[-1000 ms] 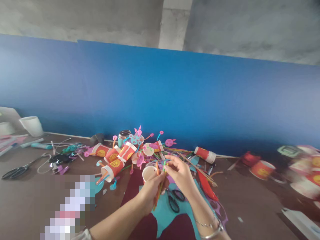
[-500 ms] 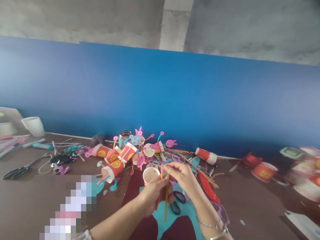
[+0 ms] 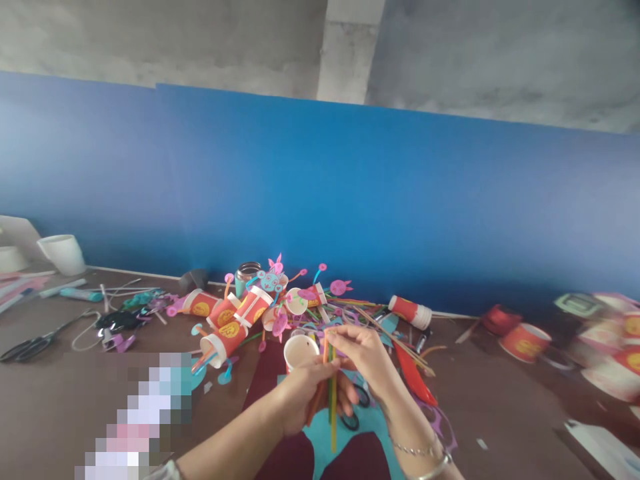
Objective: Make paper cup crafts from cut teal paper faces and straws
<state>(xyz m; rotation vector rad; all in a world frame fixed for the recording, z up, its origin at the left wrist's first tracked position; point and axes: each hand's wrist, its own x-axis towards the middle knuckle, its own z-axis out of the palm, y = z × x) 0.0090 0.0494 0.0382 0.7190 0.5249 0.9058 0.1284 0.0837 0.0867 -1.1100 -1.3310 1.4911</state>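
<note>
My left hand (image 3: 300, 397) is closed around a small bunch of thin coloured sticks (image 3: 331, 400), orange and yellow-green, which hang down below my fist. My right hand (image 3: 363, 353) pinches the top ends of those sticks just above the left hand. A silver bracelet (image 3: 425, 457) sits on my right wrist. Right behind my hands stands a red paper cup with a white inside (image 3: 300, 350). Black scissors (image 3: 353, 410) lie under my hands on teal paper (image 3: 325, 440).
A heap of red paper cups (image 3: 233, 320) with pink and teal cut-outs and straws lies behind on the brown table (image 3: 65, 387). More scissors (image 3: 30, 343) lie at the left, a white cup (image 3: 63, 253) far left, more red cups (image 3: 525, 340) at the right. A blue wall stands behind.
The sticks have swung from a slant to nearly upright and slid lower below my left fist. Both hands stay together in much the same place.
</note>
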